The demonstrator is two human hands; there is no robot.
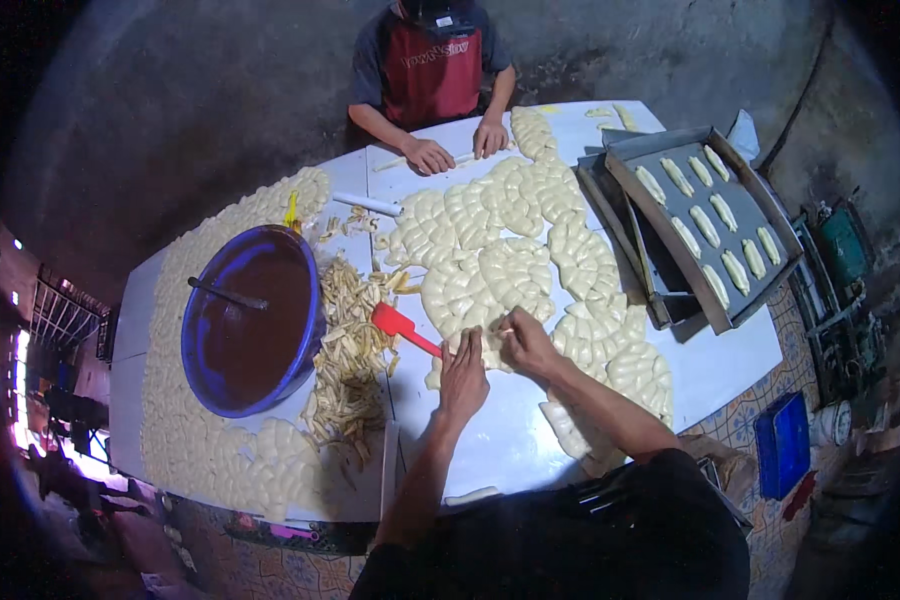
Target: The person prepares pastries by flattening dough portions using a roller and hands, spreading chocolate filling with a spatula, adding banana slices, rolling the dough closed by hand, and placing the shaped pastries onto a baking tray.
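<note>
At the near edge of the pale dough pieces (pixel 515 275), which lie in overlapping rows, my two hands work close together. My left hand (pixel 463 378) rests with its fingers stretched forward over the dough, beside the handle of a red spatula (pixel 394 322). Just right of it, my right hand (pixel 528 345) is closed with curled fingers against the dough. Its fingertips are turned away, so what they pinch is hidden. To the left lies a heap of yellowish filling strips (pixel 348 360).
A blue basin (pixel 315 335) of brown filling with a utensil stands left. A white rolling pin (pixel 367 204) lies beyond. Right, a metal tray (pixel 674 232) of shaped dough rests on other trays. Across the table, a person's hands (pixel 430 157) touch a thin dough strip.
</note>
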